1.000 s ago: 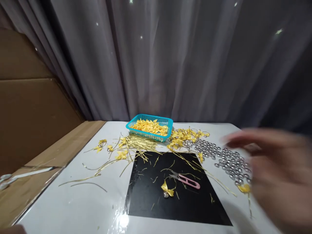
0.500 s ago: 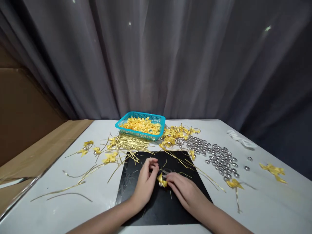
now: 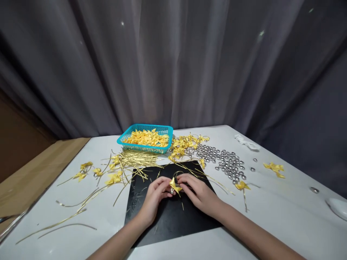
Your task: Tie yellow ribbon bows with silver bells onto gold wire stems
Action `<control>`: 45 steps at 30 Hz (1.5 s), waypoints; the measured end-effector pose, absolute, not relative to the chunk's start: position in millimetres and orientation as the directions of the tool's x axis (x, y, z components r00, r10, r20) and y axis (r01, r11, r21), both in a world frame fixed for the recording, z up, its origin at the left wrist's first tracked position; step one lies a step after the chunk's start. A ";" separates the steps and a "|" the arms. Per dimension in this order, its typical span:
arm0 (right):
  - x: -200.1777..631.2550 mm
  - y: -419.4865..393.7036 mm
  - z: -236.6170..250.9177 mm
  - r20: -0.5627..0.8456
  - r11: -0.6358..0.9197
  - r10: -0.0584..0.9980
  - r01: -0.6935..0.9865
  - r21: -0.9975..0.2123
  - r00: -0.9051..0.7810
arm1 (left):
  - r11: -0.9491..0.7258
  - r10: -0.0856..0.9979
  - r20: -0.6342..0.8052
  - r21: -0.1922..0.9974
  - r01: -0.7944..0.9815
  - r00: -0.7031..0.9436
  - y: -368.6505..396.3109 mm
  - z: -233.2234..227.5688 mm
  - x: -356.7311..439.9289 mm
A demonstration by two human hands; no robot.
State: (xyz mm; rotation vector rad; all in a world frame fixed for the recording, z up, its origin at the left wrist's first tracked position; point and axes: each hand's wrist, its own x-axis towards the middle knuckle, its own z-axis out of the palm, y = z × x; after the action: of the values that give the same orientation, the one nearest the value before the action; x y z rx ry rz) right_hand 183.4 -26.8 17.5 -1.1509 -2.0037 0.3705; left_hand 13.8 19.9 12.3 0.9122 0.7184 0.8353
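Both hands meet over the black mat (image 3: 173, 220) at desk centre, w/ a small yellow bow (image 3: 173, 185) between them. Left hand (image 3: 155, 196) has its fingertips pinched together on the bow's left side; right hand (image 3: 199, 191) closes its grip on the right side, where a thin gold wire loop rises just behind. A small silver bead seems to sit under the bow, but it's too tiny to be sure.

Handling, as a guess: the bow looks like soft ribbon, v. light, easy to crush or twist out of shape, so hold at the knot in the middle, not the loops. The wire looks thin and bendy, likely to kink if squeezed hard.

Around the mat:
- Behind it, a teal basket (image 3: 145, 138) full of yellow bows.
- Behind-left, a bundle of gold wires (image 3: 135, 159), w/ loose strands trailing over the mat's left edge.
- Left, about 4 finished bows (image 3: 114, 177) scattered on the desk (image 3: 284, 224).
- Behind-right, a spread of silver beads (image 3: 227, 162).
- Right, 2 more bows and a stray bead.

Loose wire bits lie on the mat near the hands and could snag; beads sit well apart from them.
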 end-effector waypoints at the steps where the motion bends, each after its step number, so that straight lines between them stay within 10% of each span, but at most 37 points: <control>1: 184.8 -26.8 16.3 0.488 0.546 0.828 0.598 -0.587 -0.277 | 0.360 0.842 -0.178 0.889 -0.284 0.510 19.7 12.6 14.0; 10: 183.1 -29.1 12.2 0.600 0.546 0.784 0.638 -0.544 -0.160 | 0.351 0.793 -0.219 0.927 -0.132 0.569 21.1 11.7 16.5; 17: 167.0 -40.4 16.0 0.716 0.642 0.584 0.757 -0.118 -0.384 | 0.387 0.798 -0.209 0.896 -0.216 0.565 19.2 12.3 17.2; 29: 172.7 -35.1 11.2 0.693 0.663 0.594 0.736 -0.136 -0.408 | 0.297 0.842 -0.182 0.942 -0.155 0.508 19.0 6.9 17.8; 45: 166.9 -27.8 3.7 0.100 0.071 0.987 0.218 -0.973 0.126 | 0.086 0.860 -0.042 0.994 -0.063 0.508 16.1 2.8 23.4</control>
State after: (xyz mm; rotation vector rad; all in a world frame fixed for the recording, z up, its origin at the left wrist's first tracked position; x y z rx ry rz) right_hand 166.9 -27.8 3.7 -1.3593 -1.2989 0.9352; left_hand 23.4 16.1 2.8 1.3064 0.7869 0.8065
